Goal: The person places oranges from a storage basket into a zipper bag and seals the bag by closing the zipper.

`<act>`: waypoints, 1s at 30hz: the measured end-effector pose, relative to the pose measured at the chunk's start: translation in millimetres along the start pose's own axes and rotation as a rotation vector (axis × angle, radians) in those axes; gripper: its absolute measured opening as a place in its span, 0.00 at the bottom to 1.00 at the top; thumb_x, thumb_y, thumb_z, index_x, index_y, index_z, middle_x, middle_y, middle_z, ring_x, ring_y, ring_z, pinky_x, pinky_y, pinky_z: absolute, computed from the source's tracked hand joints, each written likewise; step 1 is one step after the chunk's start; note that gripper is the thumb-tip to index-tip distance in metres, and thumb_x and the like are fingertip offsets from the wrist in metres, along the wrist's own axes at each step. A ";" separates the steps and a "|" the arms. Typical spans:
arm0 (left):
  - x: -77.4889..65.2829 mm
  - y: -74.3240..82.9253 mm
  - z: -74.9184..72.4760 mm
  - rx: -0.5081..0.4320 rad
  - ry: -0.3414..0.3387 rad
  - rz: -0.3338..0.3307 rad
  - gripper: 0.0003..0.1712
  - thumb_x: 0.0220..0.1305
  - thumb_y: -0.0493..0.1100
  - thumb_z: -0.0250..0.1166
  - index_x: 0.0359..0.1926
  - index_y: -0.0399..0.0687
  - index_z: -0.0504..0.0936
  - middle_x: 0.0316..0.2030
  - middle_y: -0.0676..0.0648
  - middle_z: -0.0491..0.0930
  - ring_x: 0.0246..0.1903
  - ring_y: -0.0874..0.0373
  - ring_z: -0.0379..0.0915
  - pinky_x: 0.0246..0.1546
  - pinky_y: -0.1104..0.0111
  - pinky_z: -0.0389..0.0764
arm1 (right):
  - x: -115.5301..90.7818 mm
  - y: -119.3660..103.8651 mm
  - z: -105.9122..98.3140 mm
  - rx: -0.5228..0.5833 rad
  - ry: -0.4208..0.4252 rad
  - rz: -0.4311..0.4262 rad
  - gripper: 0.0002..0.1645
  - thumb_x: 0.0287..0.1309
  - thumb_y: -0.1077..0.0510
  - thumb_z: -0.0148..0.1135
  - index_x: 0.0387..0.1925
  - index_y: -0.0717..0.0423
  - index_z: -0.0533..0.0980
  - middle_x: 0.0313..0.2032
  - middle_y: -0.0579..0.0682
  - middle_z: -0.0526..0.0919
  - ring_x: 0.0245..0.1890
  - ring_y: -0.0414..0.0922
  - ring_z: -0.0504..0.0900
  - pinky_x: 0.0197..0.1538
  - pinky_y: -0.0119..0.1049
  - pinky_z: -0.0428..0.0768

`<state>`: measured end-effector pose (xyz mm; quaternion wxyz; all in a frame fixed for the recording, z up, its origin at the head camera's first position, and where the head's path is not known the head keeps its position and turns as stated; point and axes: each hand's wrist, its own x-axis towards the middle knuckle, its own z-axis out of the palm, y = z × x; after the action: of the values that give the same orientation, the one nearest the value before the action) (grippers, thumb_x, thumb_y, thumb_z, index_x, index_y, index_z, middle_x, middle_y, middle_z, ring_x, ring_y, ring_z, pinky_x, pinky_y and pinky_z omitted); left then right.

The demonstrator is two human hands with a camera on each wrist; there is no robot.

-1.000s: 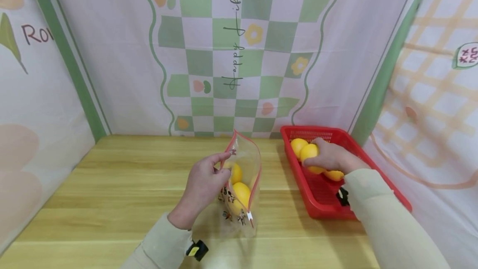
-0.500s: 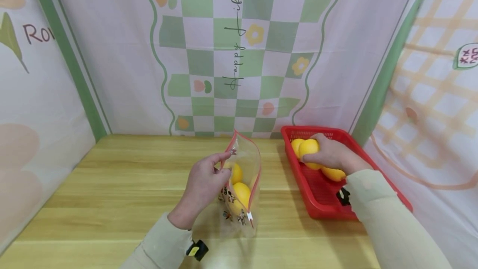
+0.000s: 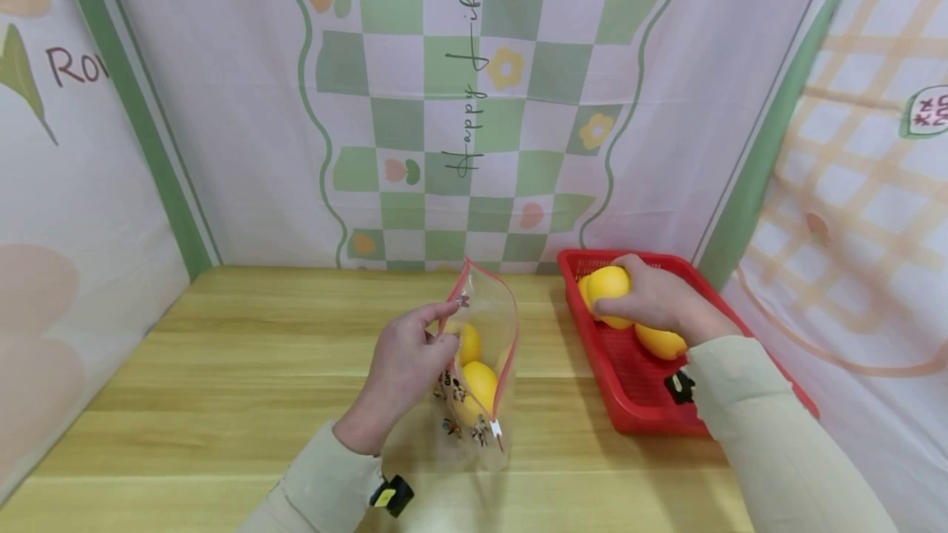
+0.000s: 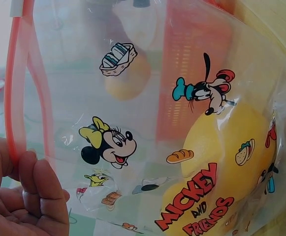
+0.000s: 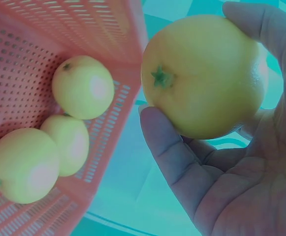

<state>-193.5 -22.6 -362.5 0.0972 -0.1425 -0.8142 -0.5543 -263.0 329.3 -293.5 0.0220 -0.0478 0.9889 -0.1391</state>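
My left hand [image 3: 407, 360] pinches the red-edged rim of a clear zip bag [image 3: 489, 315], which stands with its mouth spread apart. Inside the bag two oranges [image 3: 479, 385] show, one behind the other. The left wrist view has cartoon prints on the bag's side, with the fingertips [image 4: 27, 164] at its red zip strip. Over the red basket [image 3: 625, 416], my right hand [image 3: 657, 296] grips an orange [image 3: 609, 290] between thumb and fingers. In the right wrist view this orange [image 5: 202, 78] shows its green star-shaped stem end, apart from several oranges [image 5: 24, 165] in the basket.
The basket stands at the right on the wooden table [image 3: 244, 368], against the back cloth [image 3: 518, 130]. A white slider [image 3: 495, 428] hangs on the near end of the bag's zip. Patterned cloths also enclose the left and right sides.
My right hand has lifted the orange a little upward in the basket, uncovering more of the orange beside its wrist. The left hand and the bag have stayed in place.
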 end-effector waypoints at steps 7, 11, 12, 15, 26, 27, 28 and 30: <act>0.1 0.1 -0.1 -0.005 -0.001 0.009 0.27 0.64 0.37 0.58 0.64 0.47 0.83 0.09 0.56 0.67 0.09 0.62 0.49 0.10 0.73 0.55 | -3.4 -11.2 -3.7 0.002 0.014 -0.019 0.54 0.54 0.33 0.69 0.72 0.57 0.60 0.55 0.59 0.79 0.49 0.54 0.78 0.46 0.50 0.83; -0.2 0.0 -0.3 -0.009 0.001 0.008 0.27 0.64 0.37 0.58 0.64 0.47 0.83 0.09 0.55 0.68 0.09 0.62 0.49 0.10 0.73 0.55 | -6.0 -19.0 -4.3 -0.005 0.028 -0.031 0.53 0.55 0.34 0.68 0.72 0.56 0.60 0.55 0.58 0.79 0.49 0.54 0.78 0.48 0.50 0.81; -0.3 0.0 -0.4 -0.009 0.001 0.010 0.27 0.64 0.37 0.58 0.64 0.47 0.83 0.09 0.55 0.68 0.09 0.62 0.49 0.10 0.73 0.55 | -6.6 -20.9 -4.7 -0.006 0.031 -0.034 0.53 0.55 0.34 0.68 0.73 0.56 0.60 0.55 0.58 0.79 0.49 0.54 0.78 0.48 0.50 0.81; -0.2 -0.3 -0.6 -0.009 0.001 0.015 0.27 0.64 0.37 0.58 0.64 0.47 0.83 0.10 0.54 0.69 0.09 0.63 0.50 0.10 0.73 0.55 | -8.8 -26.9 -6.1 -0.005 0.043 -0.043 0.52 0.56 0.35 0.67 0.73 0.55 0.60 0.54 0.57 0.79 0.49 0.54 0.78 0.47 0.49 0.80; -1.3 1.7 0.3 -0.003 0.002 0.006 0.27 0.65 0.38 0.59 0.64 0.48 0.83 0.09 0.55 0.67 0.09 0.62 0.50 0.10 0.73 0.55 | -18.2 -50.5 -13.1 0.035 0.079 -0.077 0.50 0.56 0.34 0.68 0.73 0.50 0.61 0.49 0.55 0.80 0.47 0.53 0.78 0.45 0.47 0.80; -1.3 1.8 0.4 0.000 0.003 0.006 0.26 0.65 0.37 0.59 0.64 0.48 0.83 0.09 0.55 0.66 0.09 0.62 0.50 0.10 0.73 0.55 | -18.8 -52.5 -13.3 0.041 0.080 -0.080 0.50 0.56 0.34 0.68 0.72 0.49 0.61 0.49 0.54 0.80 0.46 0.52 0.78 0.44 0.46 0.79; -1.4 2.1 0.5 0.002 0.005 0.004 0.26 0.65 0.37 0.59 0.64 0.48 0.83 0.09 0.55 0.66 0.09 0.61 0.50 0.10 0.73 0.55 | -19.2 -54.1 -13.3 0.047 0.082 -0.084 0.48 0.56 0.34 0.68 0.71 0.49 0.62 0.48 0.54 0.80 0.45 0.52 0.79 0.44 0.45 0.79; -1.5 2.5 0.6 0.006 0.007 0.002 0.26 0.65 0.37 0.60 0.64 0.48 0.84 0.09 0.55 0.66 0.09 0.61 0.50 0.11 0.73 0.55 | -19.9 -57.1 -13.2 0.061 0.082 -0.091 0.47 0.56 0.35 0.69 0.70 0.47 0.62 0.47 0.53 0.80 0.44 0.51 0.79 0.43 0.44 0.79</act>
<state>-191.2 -21.4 -361.0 0.1010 -0.1410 -0.8154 -0.5522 -238.9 280.3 -264.5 -0.0235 -0.0862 0.9811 -0.1719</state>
